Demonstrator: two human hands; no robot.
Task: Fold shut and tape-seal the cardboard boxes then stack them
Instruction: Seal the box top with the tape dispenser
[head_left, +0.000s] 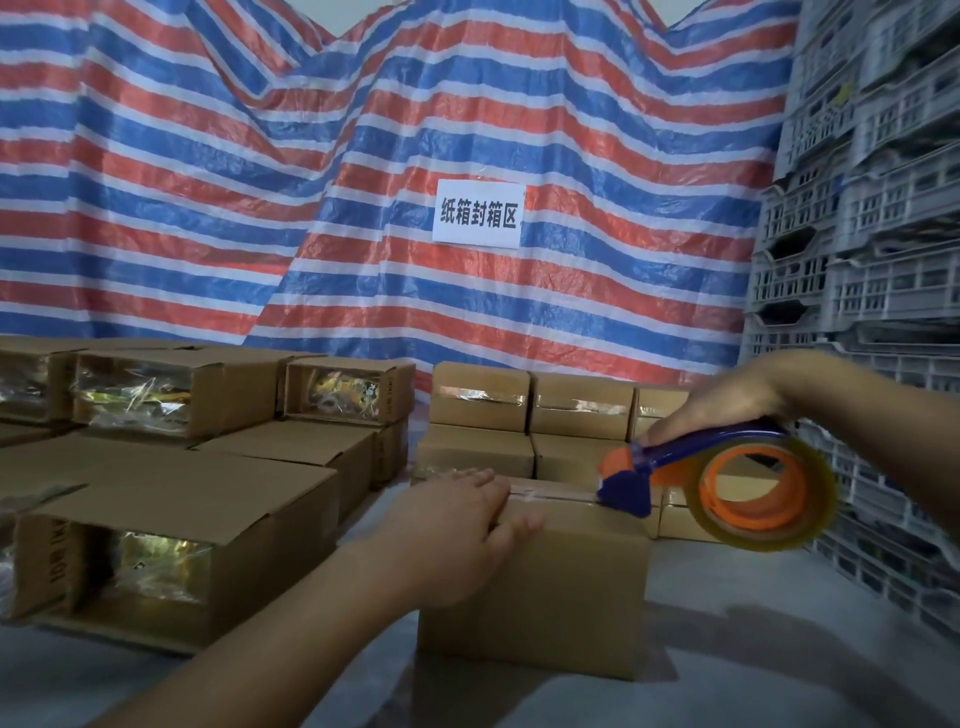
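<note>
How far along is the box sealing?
Done: sealed boxes stacked two high at the back. In hand: left hand presses the box shut while the right hand runs the tape gun along its seam. Left: open boxes on the left, contents showing, untaped.

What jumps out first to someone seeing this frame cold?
The red, white and blue striped tarp fills the background, with a white paper sign pinned at its centre. In front, the right hand runs a blue-and-orange tape dispenser along the top seam of a cardboard box while the left hand presses its flaps down.
</note>
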